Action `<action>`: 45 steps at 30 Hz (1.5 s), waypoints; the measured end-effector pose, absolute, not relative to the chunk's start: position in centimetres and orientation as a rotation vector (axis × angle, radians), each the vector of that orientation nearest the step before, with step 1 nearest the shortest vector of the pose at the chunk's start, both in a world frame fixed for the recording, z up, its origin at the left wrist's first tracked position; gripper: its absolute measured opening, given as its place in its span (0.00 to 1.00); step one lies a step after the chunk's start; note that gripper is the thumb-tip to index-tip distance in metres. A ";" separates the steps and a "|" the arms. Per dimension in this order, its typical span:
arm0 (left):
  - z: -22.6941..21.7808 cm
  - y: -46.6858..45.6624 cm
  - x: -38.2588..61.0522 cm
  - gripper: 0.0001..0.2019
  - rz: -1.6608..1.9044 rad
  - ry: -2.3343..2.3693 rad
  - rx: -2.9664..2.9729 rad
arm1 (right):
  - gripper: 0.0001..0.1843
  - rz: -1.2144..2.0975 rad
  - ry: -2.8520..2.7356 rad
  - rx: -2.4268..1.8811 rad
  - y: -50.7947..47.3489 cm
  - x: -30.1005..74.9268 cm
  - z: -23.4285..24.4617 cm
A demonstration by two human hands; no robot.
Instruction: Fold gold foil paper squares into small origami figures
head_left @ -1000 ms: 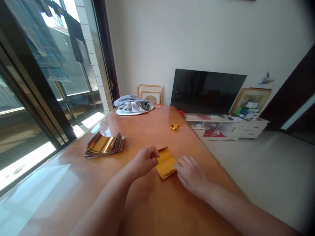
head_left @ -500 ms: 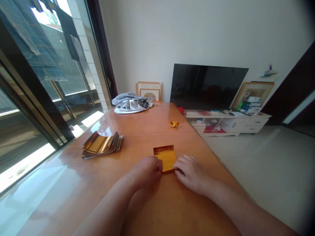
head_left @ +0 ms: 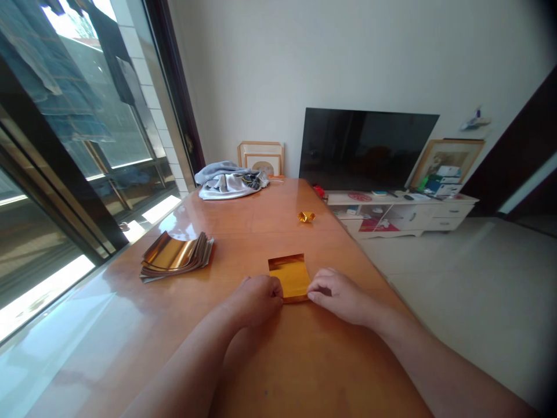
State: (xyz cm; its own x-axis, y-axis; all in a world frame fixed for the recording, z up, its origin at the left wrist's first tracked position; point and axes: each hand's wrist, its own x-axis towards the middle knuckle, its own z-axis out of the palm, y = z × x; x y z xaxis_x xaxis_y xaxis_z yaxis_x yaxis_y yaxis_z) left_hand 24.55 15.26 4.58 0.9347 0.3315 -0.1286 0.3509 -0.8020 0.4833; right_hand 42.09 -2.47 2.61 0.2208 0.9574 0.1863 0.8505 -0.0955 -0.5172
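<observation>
Gold foil sheet (head_left: 289, 277) lies flat on the wooden table (head_left: 304, 371); left hand (head_left: 255, 301) curled, gripping one edge; right hand (head_left: 337, 290) pinching the other; a hurried tug could crease or tear that thin foil!

The hands (head_left: 255, 301) (head_left: 337, 289) hold a gold foil sheet (head_left: 289, 277) between them.

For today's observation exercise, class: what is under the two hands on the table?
Edges of a gold foil sheet lie under the left hand and right hand, on the wooden table. How far the foil runs beneath them is covered.
</observation>
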 end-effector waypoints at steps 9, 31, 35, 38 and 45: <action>5.3 14.8 24.8 0.09 -0.057 0.584 2.646 | 0.12 0.256 -1.508 -2.068 -1.0 42.8 1.1; 5.0 14.8 25.2 0.06 -0.051 0.669 2.712 | 0.06 0.197 -1.405 -2.151 -0.9 42.6 1.0; 4.8 14.9 25.2 0.06 -0.053 0.658 2.718 | 0.05 0.197 -1.403 -2.151 -0.9 42.5 1.0; 4.9 15.0 25.1 0.07 -0.050 0.647 2.728 | 0.05 0.197 -1.401 -2.151 -0.9 42.5 1.0; 5.1 15.1 25.2 0.13 -0.070 0.595 2.744 | 0.04 0.216 -1.396 -2.144 -0.9 42.7 0.8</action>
State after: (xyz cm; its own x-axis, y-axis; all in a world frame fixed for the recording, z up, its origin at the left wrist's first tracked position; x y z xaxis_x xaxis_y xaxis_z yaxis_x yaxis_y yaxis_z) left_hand 25.23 15.08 5.14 0.9116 0.3943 -0.1166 0.4106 -0.8578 0.3092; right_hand 42.65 -0.89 0.78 0.4430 0.8811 0.1659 0.7897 -0.2958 -0.5375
